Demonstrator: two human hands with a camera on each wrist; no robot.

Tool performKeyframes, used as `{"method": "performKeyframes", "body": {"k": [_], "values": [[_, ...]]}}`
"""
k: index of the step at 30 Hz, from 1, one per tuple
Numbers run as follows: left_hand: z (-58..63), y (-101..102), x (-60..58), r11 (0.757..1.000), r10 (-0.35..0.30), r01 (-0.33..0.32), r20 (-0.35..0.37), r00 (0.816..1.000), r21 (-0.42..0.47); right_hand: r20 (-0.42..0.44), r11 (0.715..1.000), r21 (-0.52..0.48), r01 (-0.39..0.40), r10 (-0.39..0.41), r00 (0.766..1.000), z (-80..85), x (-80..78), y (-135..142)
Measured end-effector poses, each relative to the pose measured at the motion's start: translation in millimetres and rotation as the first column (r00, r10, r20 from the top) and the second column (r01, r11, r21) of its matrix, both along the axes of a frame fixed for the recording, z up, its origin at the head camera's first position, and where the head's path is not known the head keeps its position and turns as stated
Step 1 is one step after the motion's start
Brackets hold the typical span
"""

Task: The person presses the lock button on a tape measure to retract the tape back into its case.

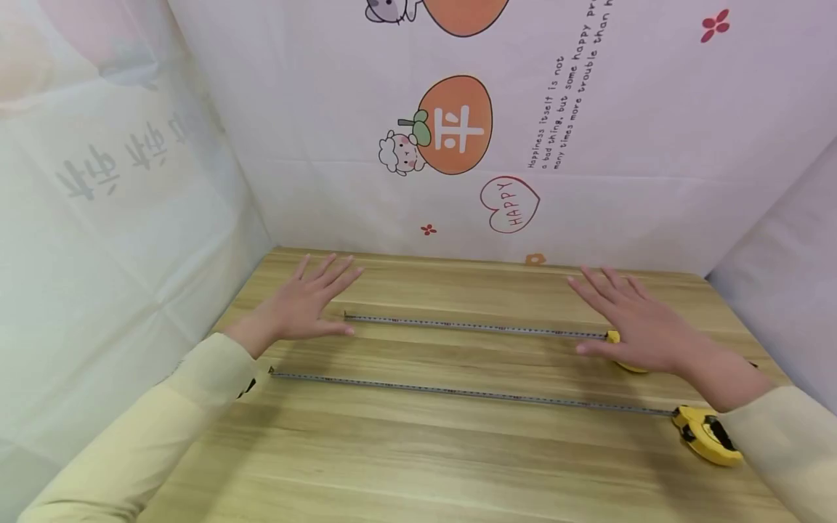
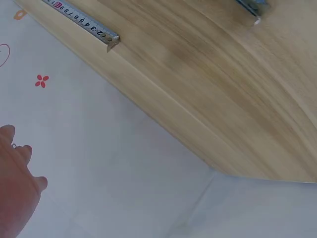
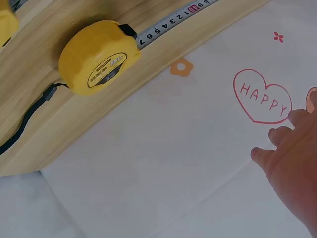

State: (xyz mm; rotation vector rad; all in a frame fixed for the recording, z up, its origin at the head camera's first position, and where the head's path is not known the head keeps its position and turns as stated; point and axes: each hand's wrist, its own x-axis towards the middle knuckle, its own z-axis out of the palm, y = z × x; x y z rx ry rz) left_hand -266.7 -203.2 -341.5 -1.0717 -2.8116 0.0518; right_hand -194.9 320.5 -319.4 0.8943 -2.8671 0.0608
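Note:
Two yellow tape measures lie on the wooden table, each with its blade drawn out to the left. The nearer tape measure (image 1: pixel 709 436) rests by the right sleeve; its blade (image 1: pixel 458 392) ends in a hook at the left. Farther back, the second tape measure (image 3: pixel 96 59) shows a black wrist strap, and in the head view the right hand partly covers it. My left hand (image 1: pixel 307 301) hovers, fingers spread, near the hook end of the far blade (image 1: pixel 471 326). Above the far case my right hand (image 1: pixel 644 327) is also spread, holding nothing.
The wooden table (image 1: pixel 392 457) has its back edge against a white printed cloth (image 1: pixel 327 145). More cloth hangs at the left (image 1: pixel 98 254) and right (image 1: pixel 785 218) sides. Both sleeves reach in over the table's near corners.

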Motion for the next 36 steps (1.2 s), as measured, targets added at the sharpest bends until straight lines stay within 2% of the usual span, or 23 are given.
{"method": "performKeyframes", "body": {"k": [7,13,20,25,30,36], "values": [[-2.0,-19.3,6.3,0.999,-0.009,0.009,0.013,1.000,0.046,0.014,0.999,-0.034,0.005,-0.005,1.000,1.3,7.5,12.8],[-2.4,-34.8,15.2,0.995,-0.031,0.030,0.011,0.999,0.098,-0.008,0.998,-0.067,0.008,-0.008,1.000,1.5,13.5,27.2],[-10.9,-56.8,28.1,0.984,-0.038,0.038,-0.002,0.999,0.172,-0.020,0.990,-0.138,0.030,-0.034,0.999,-1.6,26.4,43.0],[-19.4,-73.3,36.9,0.973,-0.017,0.017,-0.004,1.000,0.230,-0.016,0.985,-0.152,0.084,-0.087,0.996,-8.9,40.4,55.8],[-25.5,-85.0,41.9,0.969,0.014,-0.008,-0.019,1.000,0.248,-0.032,0.983,-0.141,0.121,-0.127,0.991,-16.2,52.0,71.6],[-36.4,-98.8,50.2,0.958,0.076,-0.091,0.062,0.995,0.271,0.034,0.968,-0.172,0.183,-0.179,0.983,-26.0,63.9,87.5]]}}
